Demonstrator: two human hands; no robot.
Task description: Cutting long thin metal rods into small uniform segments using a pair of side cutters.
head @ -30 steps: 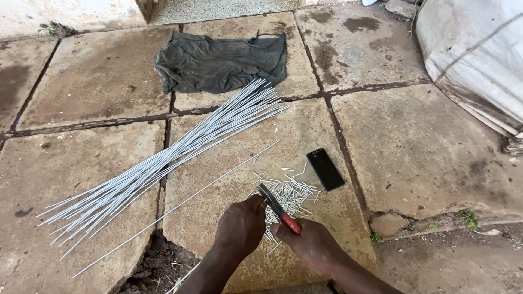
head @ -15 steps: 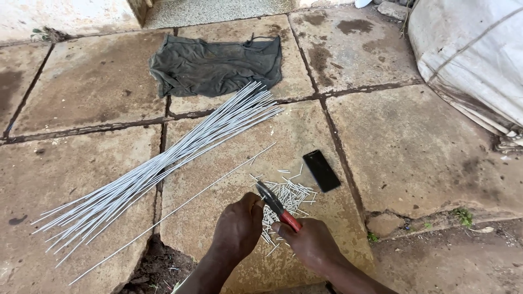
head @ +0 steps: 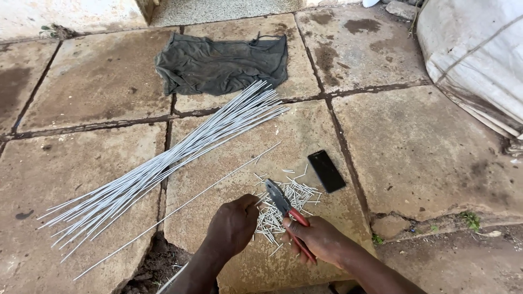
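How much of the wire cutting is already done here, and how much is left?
Done: a pile of short cut pieces lies on the slab. In hand: the right hand holds red-handled pliers, and the left hand is at the pile. Left: a large bundle of long wires and one single wire.

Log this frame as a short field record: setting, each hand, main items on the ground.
setting: outdoor stone slab floor
right hand: grips red-handled pliers
left hand: closed beside the plier jaws, contents not visible
under hands: pile of short cut wire pieces
left of hands: bundle of long wire rods
other: black phone, dark cloth
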